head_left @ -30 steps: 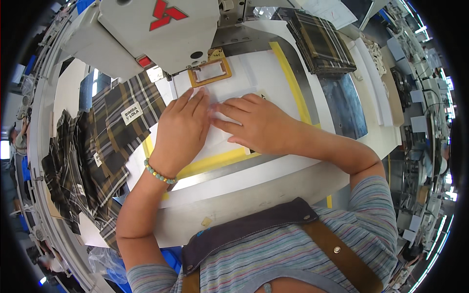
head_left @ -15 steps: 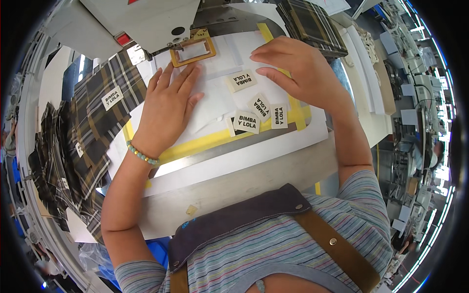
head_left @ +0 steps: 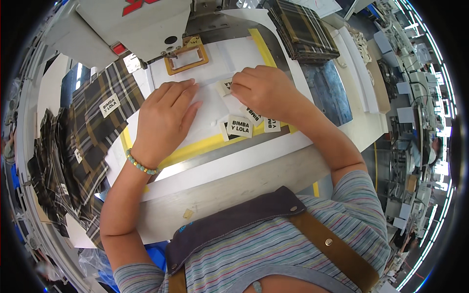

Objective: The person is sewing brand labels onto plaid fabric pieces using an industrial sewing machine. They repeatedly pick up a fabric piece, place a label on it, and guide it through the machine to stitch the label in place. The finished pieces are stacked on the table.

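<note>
My left hand (head_left: 163,117), a beaded bracelet at its wrist, rests on the white work sheet (head_left: 200,141) with fingers slightly bent and apart, just below an orange rectangular clamp frame (head_left: 198,63) under the white machine head (head_left: 132,24). To its right, my right hand (head_left: 259,93) has fingers curled onto a small white printed label (head_left: 223,88), gripping its edge. Several similar labels (head_left: 239,127) lie below that hand, partly overlapping, near yellow tape (head_left: 264,49) along the sheet's border.
Plaid fabric pieces (head_left: 85,136) with white labels spread over the table's left side. A stack of folded plaid fabric (head_left: 305,34) sits at the back right, beside white sheets (head_left: 354,78). The metal table edge (head_left: 224,190) runs before my body; blue plastic (head_left: 154,251) shows below.
My right hand first lifted rightward from beside my left hand, uncovering the labels, then came down leftward and closed on the upper label. My left hand has shifted slightly, still on the sheet.
</note>
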Demonstrator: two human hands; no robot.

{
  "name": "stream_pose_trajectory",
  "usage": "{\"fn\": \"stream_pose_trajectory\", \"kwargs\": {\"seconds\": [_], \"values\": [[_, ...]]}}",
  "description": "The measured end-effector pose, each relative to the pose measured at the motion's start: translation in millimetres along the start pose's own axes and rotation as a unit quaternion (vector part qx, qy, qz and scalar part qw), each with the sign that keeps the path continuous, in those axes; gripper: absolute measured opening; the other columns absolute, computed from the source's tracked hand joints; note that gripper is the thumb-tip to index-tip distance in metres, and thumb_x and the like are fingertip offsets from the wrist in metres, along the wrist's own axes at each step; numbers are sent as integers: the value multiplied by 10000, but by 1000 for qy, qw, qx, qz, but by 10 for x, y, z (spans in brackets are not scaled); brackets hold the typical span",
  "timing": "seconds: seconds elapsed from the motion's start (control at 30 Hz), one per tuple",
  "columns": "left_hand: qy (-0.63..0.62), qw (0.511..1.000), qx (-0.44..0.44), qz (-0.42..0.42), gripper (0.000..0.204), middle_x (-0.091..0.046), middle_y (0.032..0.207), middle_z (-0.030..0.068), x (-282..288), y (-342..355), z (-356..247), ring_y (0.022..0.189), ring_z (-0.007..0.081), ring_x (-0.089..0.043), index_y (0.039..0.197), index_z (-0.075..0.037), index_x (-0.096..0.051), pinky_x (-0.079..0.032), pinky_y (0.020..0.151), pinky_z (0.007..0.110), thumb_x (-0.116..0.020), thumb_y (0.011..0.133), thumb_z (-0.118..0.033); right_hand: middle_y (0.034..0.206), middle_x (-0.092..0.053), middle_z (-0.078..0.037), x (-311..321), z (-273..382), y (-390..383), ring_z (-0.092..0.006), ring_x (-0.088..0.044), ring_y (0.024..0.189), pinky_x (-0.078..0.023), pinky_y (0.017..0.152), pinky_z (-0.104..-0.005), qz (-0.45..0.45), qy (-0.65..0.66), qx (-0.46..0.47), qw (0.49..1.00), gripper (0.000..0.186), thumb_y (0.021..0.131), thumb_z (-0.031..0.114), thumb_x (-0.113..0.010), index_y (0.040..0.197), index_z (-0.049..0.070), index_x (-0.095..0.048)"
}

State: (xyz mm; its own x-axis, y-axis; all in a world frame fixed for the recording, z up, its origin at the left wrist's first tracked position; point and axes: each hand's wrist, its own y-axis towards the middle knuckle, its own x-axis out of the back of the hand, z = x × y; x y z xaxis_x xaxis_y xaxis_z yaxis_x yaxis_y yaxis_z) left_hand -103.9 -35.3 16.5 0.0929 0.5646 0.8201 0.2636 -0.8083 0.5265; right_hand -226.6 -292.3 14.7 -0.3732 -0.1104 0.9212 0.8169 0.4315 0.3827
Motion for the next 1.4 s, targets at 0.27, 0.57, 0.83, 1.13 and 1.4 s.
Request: {"fn": "stream_pose_trajectory", "kwargs": {"seconds": [0.27, 0.57, 0.83, 1.13, 1.4], "values": [[-62, 997, 36, -33, 236, -765, 1094, 122, 42, 33, -54, 954, 320, -718, 1124, -8, -764, -588, 820, 397, -812, 895, -41, 912, -698, -30, 204, -19, -14, -233, -691, 815, -563, 691, -362, 11, 44, -27, 999, 80, 849, 122, -778, 862, 60, -730], [-78, 997, 27, -14, 227, -765, 1084, 130, 42, 29, -29, 950, 325, -721, 1116, -4, -760, -586, 812, 399, -800, 893, -12, 1120, -772, -27, 606, -888, -387, -281, -730, 1041, -604, 855, -413, -111, -135, -258, 950, 188, 967, 233, -717, 1020, 73, -800], [-85, 996, 18, -5, 249, -762, 1077, 135, 45, 30, -32, 949, 331, -720, 1123, -4, -760, -592, 812, 405, -803, 877, -6, 967, -786, -74, 559, -1160, -530, -325, -753, 885, -583, 792, -433, -92, -20, -379, 921, 129, 914, 194, -779, 949, 81, -830], [-88, 996, 6, 5, 251, -764, 1083, 140, 34, 36, -18, 958, 336, -720, 1123, 1, -765, -595, 821, 411, -803, 875, -12, 968, -791, -113, 651, -1204, -602, -319, -746, 847, -568, 763, -405, -99, 31, -349, 931, 156, 933, 169, -766, 990, 37, -825], [-85, 996, 1, -29, 307, -759, 1140, 134, 18, 60, -62, 982, 321, -731, 1190, -11, -743, -612, 828, 404, -803, 890, -35, 987, -788, -84, 784, -1121, -496, -309, -750, 854, -586, 764, -370, -209, 52, -353, 911, 147, 962, 170, -758, 1007, 37, -803]]}}
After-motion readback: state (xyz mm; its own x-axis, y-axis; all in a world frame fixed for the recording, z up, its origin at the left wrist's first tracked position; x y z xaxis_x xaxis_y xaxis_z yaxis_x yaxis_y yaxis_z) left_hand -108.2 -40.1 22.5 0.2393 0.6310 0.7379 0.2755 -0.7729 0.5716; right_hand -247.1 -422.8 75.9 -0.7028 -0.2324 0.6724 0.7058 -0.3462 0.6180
